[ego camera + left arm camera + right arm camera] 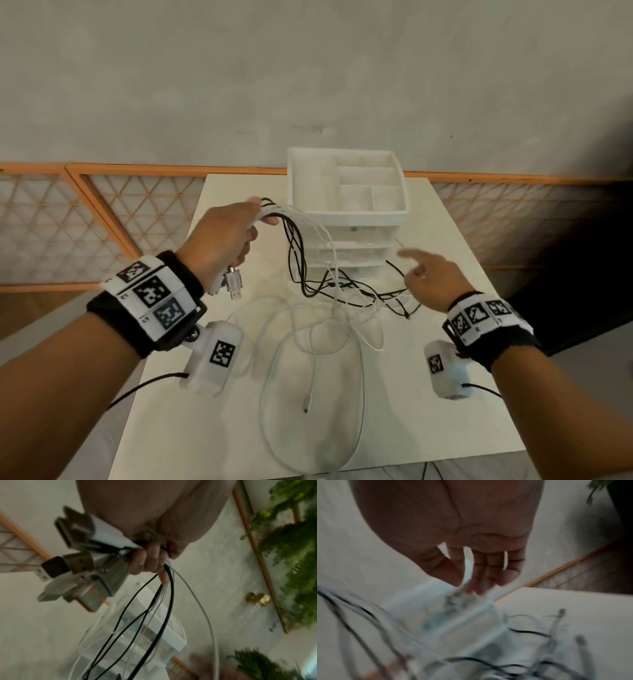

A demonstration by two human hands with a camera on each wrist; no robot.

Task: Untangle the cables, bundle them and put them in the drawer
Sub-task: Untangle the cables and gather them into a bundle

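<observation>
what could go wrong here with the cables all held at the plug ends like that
1. The left hand grips only the plug ends; the black and white cables below still cross on the table, so pulling may tighten the tangle.
2. The strands hang against the drawer unit and could snag or drag it.
3. The right hand is open and holds nothing, so the loose ends are uncontrolled.

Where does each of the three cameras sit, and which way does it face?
Head: high, looking down at table, drawer unit, both forearms.
Left wrist: under the palm, along left hand gripping cables and USB plugs.
Right wrist: along open right hand; blurred.
All three share the drawer unit and cables.
</observation>
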